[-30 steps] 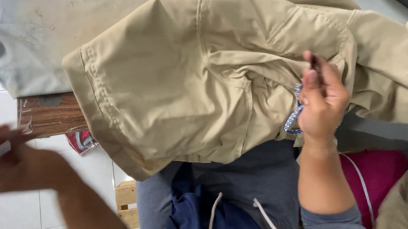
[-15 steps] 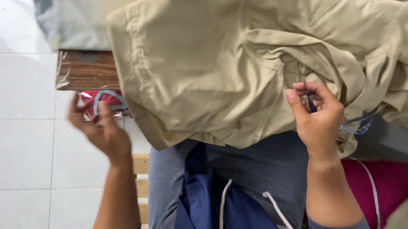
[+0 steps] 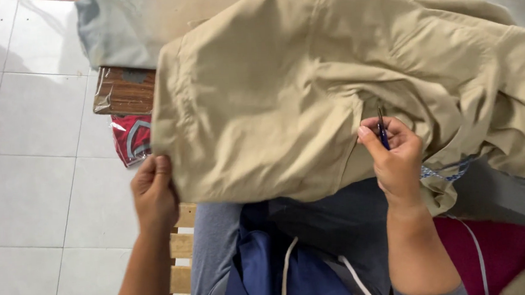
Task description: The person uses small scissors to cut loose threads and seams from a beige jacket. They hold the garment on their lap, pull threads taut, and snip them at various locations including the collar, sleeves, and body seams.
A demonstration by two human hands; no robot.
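A large khaki garment (image 3: 307, 84) lies spread over a table and my lap. My left hand (image 3: 154, 193) grips its lower left edge, thumb on top of the cloth. My right hand (image 3: 395, 154) rests on the garment's middle and pinches a thin dark blue tool (image 3: 382, 129), which points up at a fold in the fabric. A bit of blue and white checked cloth (image 3: 443, 171) peeks out below the khaki at the right of that hand.
A grey cloth (image 3: 115, 29) covers the table's far left part, with a wooden corner (image 3: 122, 92) showing below it. A red packet (image 3: 131, 140) lies under that corner. White floor tiles (image 3: 27, 180) spread at left. A magenta cloth (image 3: 499, 248) lies at lower right, and wooden slats (image 3: 181, 256) sit below me.
My left hand rose from beside the red packet and took hold of the garment's lower left edge. The right hand kept the tool and stayed on the fabric.
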